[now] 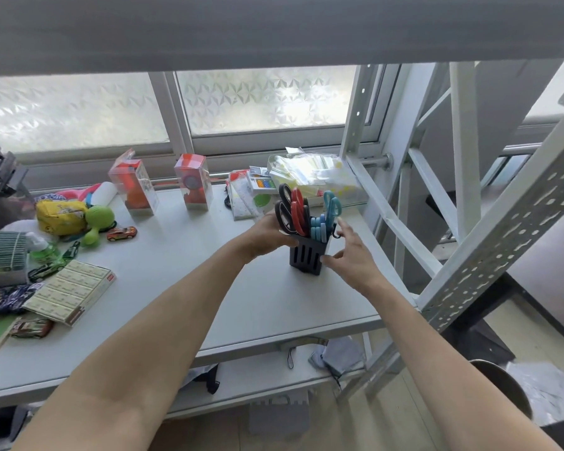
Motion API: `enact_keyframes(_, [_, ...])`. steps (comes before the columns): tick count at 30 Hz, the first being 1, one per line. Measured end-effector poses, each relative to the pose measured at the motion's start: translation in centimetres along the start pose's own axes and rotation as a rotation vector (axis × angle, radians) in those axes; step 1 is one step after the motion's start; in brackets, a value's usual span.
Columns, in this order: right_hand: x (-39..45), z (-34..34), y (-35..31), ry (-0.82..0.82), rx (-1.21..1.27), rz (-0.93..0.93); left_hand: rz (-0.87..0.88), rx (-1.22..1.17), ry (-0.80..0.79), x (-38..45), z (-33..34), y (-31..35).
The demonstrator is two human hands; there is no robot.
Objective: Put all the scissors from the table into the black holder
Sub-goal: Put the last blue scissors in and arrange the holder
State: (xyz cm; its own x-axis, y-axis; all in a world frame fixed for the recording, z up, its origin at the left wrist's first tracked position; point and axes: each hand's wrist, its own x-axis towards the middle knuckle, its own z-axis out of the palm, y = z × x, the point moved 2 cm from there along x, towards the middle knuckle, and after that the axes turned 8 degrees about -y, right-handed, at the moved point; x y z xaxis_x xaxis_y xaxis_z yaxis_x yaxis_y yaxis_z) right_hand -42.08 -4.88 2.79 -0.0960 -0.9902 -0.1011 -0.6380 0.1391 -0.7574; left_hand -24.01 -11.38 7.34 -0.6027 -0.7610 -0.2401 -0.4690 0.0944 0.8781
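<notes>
Black holder full of scissors, a hand on each side

Black slotted holder (307, 257) stands upright on the white table (183, 265), toward the table's 2 o'clock corner. Handles stick up out of it: black scissors (284, 206) at 10 o'clock, red scissors (298, 208) in the middle, teal scissors (331, 205) at 1 o'clock, and shorter blue scissors (319, 227) low at the front.

Left hand (267, 234) is at the holder's 9 o'clock, its fingers curled against the upper rim; how firmly they grip cannot be told. Right hand (352, 255) is at 3 o'clock, fingers (344, 227) spread open, thumb touching or just beside the holder's lower side, holding nothing.

At the table's 9 o'clock lie toy cars (121, 233), a green toy (96, 222) and a flat box (70, 291). Two clear boxes (192, 182) stand at 12 o'clock.
</notes>
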Motion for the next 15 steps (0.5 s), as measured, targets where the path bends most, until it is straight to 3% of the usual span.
enact_keyframes(9, [2.4, -0.9, -0.4, -0.1, 0.08, -0.085, 0.071, -0.013, -0.026, 0.0, 0.5, -0.1])
enact_keyframes(15, [3.2, -2.4, -0.9, -0.24, 0.007, -0.071, 0.115, 0.083, 0.083, 1.0, 0.2, -0.7])
